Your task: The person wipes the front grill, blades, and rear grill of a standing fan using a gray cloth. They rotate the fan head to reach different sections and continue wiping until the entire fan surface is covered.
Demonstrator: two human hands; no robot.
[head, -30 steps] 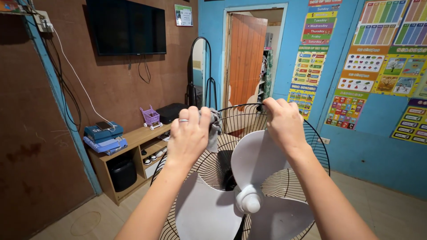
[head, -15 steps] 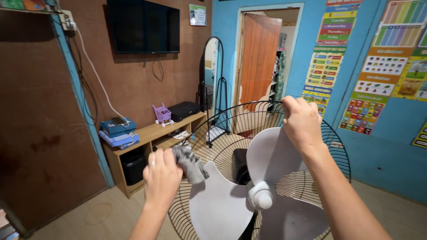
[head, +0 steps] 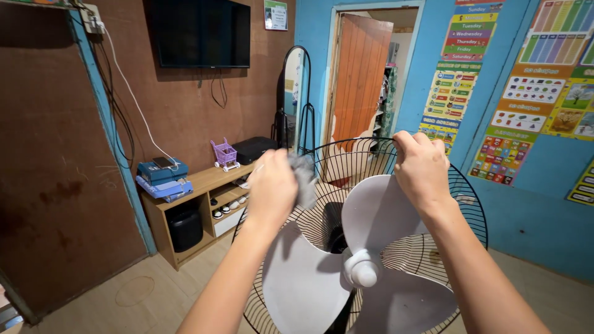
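A stand fan with its front cover off faces me: a black wire rear guard (head: 352, 154) and white blades (head: 371, 222) around a white hub (head: 362, 272). My right hand (head: 424, 167) grips the guard's top rim. My left hand (head: 272, 185) is closed around a grey rag (head: 304, 176), which it presses against the upper left part of the guard, above the left blade.
A low wooden shelf unit (head: 198, 204) stands at the left wall with blue boxes (head: 162, 176), a purple toy cart (head: 224, 153) and a black device. A television hangs above. A standing mirror (head: 296, 99) and an open orange door (head: 359, 80) are behind the fan. Posters cover the blue wall.
My left hand dropped from the guard's top rim to its left side with the rag, then rose again along the upper left. My right hand stayed on the rim.
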